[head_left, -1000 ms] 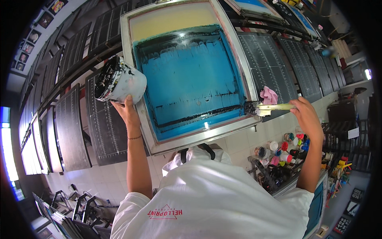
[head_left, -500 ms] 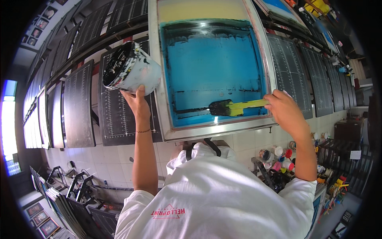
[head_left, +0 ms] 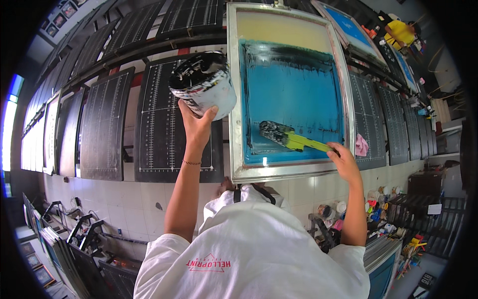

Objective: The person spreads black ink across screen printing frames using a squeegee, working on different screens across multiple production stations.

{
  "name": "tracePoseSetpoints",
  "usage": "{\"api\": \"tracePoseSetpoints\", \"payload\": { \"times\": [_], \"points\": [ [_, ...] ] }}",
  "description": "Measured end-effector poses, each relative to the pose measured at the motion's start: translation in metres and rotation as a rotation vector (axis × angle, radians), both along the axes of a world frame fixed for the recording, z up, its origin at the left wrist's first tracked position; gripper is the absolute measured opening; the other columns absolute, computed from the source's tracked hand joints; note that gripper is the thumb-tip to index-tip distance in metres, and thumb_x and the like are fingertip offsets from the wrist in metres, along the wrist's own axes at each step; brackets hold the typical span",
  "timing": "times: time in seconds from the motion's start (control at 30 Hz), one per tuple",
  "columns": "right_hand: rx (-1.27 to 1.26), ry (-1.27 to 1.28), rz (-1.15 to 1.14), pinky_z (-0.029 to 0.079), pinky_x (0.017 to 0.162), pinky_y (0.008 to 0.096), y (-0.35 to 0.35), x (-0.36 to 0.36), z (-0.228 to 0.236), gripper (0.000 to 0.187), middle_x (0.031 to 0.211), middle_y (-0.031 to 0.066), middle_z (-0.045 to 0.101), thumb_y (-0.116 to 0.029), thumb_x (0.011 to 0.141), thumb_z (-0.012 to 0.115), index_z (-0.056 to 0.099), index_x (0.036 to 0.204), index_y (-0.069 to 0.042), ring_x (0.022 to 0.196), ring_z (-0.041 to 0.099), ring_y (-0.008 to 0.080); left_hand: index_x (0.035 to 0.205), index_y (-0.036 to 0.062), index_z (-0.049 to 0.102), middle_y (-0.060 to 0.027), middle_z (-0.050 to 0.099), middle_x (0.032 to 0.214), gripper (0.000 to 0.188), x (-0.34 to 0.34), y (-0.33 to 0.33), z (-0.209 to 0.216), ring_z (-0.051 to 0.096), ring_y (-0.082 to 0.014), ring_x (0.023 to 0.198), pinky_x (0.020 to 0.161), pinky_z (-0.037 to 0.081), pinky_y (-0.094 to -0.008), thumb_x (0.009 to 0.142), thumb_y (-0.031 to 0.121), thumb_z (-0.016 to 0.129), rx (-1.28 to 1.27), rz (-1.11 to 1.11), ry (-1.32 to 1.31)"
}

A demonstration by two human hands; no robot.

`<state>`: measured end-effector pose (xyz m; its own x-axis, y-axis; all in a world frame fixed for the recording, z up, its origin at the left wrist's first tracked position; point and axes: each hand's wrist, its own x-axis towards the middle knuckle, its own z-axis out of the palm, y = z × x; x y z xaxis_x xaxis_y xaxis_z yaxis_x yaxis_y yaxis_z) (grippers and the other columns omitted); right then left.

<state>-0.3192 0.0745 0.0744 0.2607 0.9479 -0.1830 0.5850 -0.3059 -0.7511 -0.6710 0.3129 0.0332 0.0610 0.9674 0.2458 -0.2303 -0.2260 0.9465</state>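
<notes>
My left hand grips a whitish plastic tub low on its side. The tub is tilted, its mouth coated with black ink, and it is held by the left rim of a silk screen frame. My right hand is closed around the end of a spatula with a yellow-green handle. Black ink covers the spatula's broad blade, which is over the lower part of the blue screen mesh. A dark band of ink runs across the mesh's far end.
Black printing boards with white ruled marks line both sides. A pink cloth lies on the board right of the frame. More screens stand at the far right. Several ink pots sit behind my right arm.
The view has shifted, so the tub and frame appear farther right. The spatula has swung from nearly level to slanting, its handle end now lower than its blade. Both hands keep their holds.
</notes>
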Motion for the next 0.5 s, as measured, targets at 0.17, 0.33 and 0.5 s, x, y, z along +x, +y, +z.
{"api": "tracePoseSetpoints", "payload": {
  "times": [0.17, 0.33, 0.5],
  "points": [
    [0.128, 0.099, -0.178, 0.045, 0.077, 0.0242, -0.01, 0.013, 0.063, 0.026, 0.101, 0.0011, 0.061, -0.007, 0.096, 0.059, 0.061, 0.119, 0.004, 0.085, 0.053, 0.0096, 0.137, -0.0093, 0.032, -0.0229, 0.046, 0.127, 0.101, 0.015, 0.015, 0.005, 0.045, -0.0318, 0.121, 0.106, 0.038, -0.042, 0.062, 0.034, 0.085, 0.052, -0.006, 0.398],
    [0.546, -0.734, -0.071, 0.045, 0.068, 0.03, 0.011, -0.031, 0.171, 0.022, 0.091, 0.0053, 0.055, -0.006, 0.091, 0.062, 0.064, 0.112, 0.0, 0.08, 0.054, 0.0175, 0.137, -0.0081, 0.034, -0.0256, 0.048, 0.125, 0.1, 0.05, -0.003, 0.059, 0.041, -0.036, 0.121, 0.107, 0.036, -0.044, 0.06, 0.033, 0.084, 0.237, -0.129, 0.762],
    [0.577, -1.276, 0.321, 0.047, 0.066, 0.0353, 0.026, -0.063, 0.208, 0.031, 0.092, 0.0067, 0.055, -0.001, 0.077, 0.067, 0.066, 0.108, -0.004, 0.078, 0.052, 0.0247, 0.134, -0.0084, 0.038, -0.0228, 0.051, 0.123, 0.096, 0.067, 0.0, 0.069, 0.043, -0.0355, 0.116, 0.103, 0.038, -0.0441, 0.059, 0.03, 0.083, 0.324, -0.128, 0.831]
  ]
}}
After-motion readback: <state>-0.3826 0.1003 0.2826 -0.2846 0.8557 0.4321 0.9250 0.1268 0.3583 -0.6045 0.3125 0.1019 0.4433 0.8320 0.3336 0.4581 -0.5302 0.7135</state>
